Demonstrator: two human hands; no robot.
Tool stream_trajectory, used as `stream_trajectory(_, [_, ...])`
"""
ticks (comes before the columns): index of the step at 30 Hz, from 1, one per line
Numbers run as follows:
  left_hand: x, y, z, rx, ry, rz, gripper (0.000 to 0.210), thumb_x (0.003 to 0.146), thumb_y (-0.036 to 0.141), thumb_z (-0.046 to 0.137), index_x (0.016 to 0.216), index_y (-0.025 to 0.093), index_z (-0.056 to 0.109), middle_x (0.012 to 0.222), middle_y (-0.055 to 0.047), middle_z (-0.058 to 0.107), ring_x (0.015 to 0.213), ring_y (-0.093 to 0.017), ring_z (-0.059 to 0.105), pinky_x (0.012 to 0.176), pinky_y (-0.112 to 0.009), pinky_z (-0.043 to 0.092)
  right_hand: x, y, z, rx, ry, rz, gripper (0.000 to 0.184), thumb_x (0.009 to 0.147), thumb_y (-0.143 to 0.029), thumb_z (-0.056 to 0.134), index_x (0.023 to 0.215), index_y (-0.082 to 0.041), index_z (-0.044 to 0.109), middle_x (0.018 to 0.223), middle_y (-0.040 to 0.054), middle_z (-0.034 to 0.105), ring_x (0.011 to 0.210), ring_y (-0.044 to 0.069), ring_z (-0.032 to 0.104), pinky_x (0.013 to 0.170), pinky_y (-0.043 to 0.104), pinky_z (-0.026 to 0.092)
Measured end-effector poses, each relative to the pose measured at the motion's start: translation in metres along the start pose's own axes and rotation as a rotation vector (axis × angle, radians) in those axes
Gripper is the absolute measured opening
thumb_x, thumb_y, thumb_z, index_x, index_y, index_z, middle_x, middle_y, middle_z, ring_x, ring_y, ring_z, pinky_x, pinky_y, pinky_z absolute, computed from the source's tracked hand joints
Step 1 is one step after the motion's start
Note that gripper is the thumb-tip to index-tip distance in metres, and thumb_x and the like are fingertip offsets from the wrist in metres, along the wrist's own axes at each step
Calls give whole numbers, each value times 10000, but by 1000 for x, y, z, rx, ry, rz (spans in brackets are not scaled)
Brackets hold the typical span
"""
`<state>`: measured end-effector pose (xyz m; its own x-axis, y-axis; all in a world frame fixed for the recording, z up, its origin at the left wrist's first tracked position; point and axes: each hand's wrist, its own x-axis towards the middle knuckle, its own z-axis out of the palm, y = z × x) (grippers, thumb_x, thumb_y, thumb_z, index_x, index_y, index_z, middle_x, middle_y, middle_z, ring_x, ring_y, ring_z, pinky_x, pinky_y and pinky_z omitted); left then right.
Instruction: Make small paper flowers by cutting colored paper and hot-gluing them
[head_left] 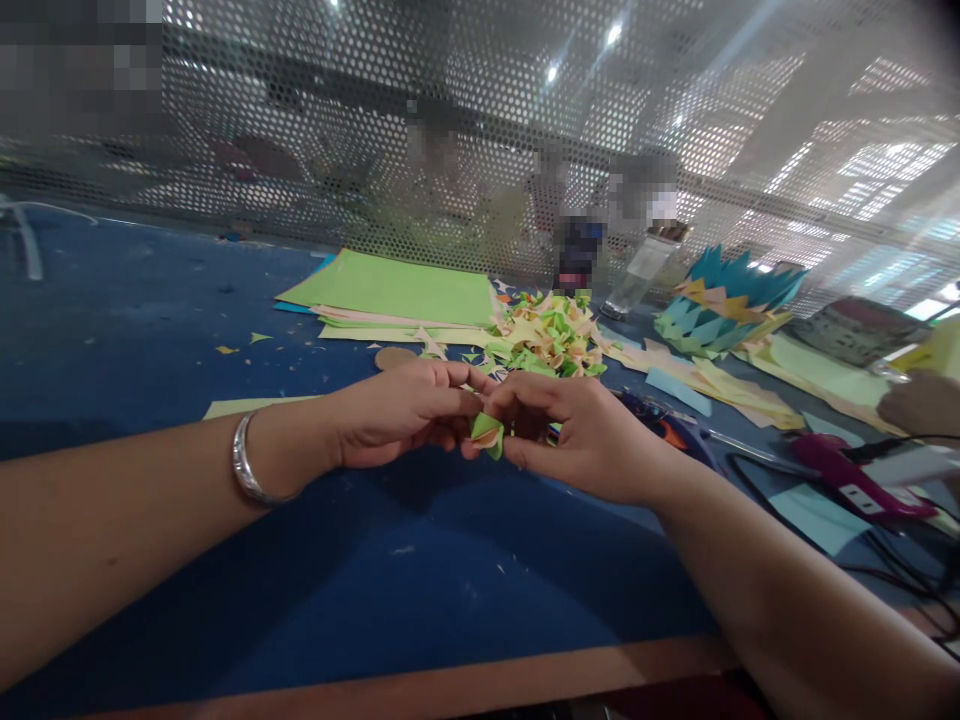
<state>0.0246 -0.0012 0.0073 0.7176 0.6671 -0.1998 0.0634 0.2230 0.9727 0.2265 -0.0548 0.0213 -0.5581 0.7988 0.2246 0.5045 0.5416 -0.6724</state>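
With the fingertips of both my left hand (420, 408) and my right hand (581, 432) I pinch a small, curled green-and-peach paper piece (489, 434), my hands nearly meeting around it. It sits on my side of the loose heap of green, yellow and peach paper cuttings (556, 335). Left of that heap lies a stack of flat, light-green paper sheets (416, 287); right of it stands a teal-and-cream, zigzag-edged paper ring (724, 305), and farther right, nearer me, a purple plastic tool (862, 478).

On the desk (315, 580), a paper heap (555, 340) lies behind the paper piece (487, 433); stacked sheets (409, 290) left of the heap; jar (640, 272), then paper crown (724, 303), to its right; perforated screen (330, 150) behind all.
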Motion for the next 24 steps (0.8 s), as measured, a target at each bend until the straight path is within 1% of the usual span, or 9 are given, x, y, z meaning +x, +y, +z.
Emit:
stream_trajectory(2, [0,0,2,18,46,23,142,837,221,684,956,164,633,737,-2,656,570,-88,584,536,-212,387,0,0,0,9,23,-4,132,833,-112,600,946,-175,627,774,-21,601,601,76,497,560,222,406])
stream_trajectory(5, [1,0,4,58,201,127,165,852,253,675,982,163,624,675,7,635,550,-99,586,527,-222,406,0,1,0,12,108,2,85,832,-135,618,911,-165,626,717,-27,569,586,77,501,562,223,418])
stream_trajectory(8, [1,-2,2,168,354,331,193,852,284,688,998,176,623,720,-3,649,613,-127,633,541,-243,444,0,3,-1,-5,200,23,73,822,-134,638,887,-166,626,692,-30,564,576,76,498,556,218,418])
stream_trajectory(10, [-2,-2,0,281,420,503,181,855,299,695,985,193,627,766,-10,655,656,-137,639,570,-260,476,1,5,-2,-19,257,39,67,830,-169,656,886,-171,620,671,-35,558,565,78,497,548,220,414])
stream_trajectory(12, [-7,-2,-1,435,459,653,141,858,293,695,962,216,639,798,-12,652,684,-143,628,612,-280,499,1,6,-3,-23,293,56,75,829,-196,662,879,-175,611,645,-42,551,551,80,494,539,224,410])
stream_trajectory(14, [-13,-1,1,630,448,756,89,857,243,684,942,231,659,857,-21,648,728,-151,617,659,-296,507,1,8,-4,-20,303,69,75,814,-183,656,873,-175,611,638,-43,558,547,82,495,540,227,410])
stream_trajectory(17, [-18,0,5,855,361,856,105,850,170,652,929,232,680,925,-42,628,769,-162,600,687,-312,504,1,9,-4,-41,321,67,85,800,-194,671,863,-174,618,649,-43,561,547,80,488,539,229,403])
stream_trajectory(20, [-18,0,6,954,323,889,131,857,156,631,951,230,687,936,-54,617,794,-173,597,693,-315,501,2,11,-4,-73,338,57,96,807,-222,681,862,-179,616,652,-43,555,552,82,487,541,231,395])
stream_trajectory(24, [-15,-1,5,992,341,865,160,870,158,609,988,238,681,946,-51,608,770,-166,585,694,-313,498,2,11,-4,-68,333,55,87,799,-198,664,865,-183,610,658,-44,558,551,82,490,544,231,401])
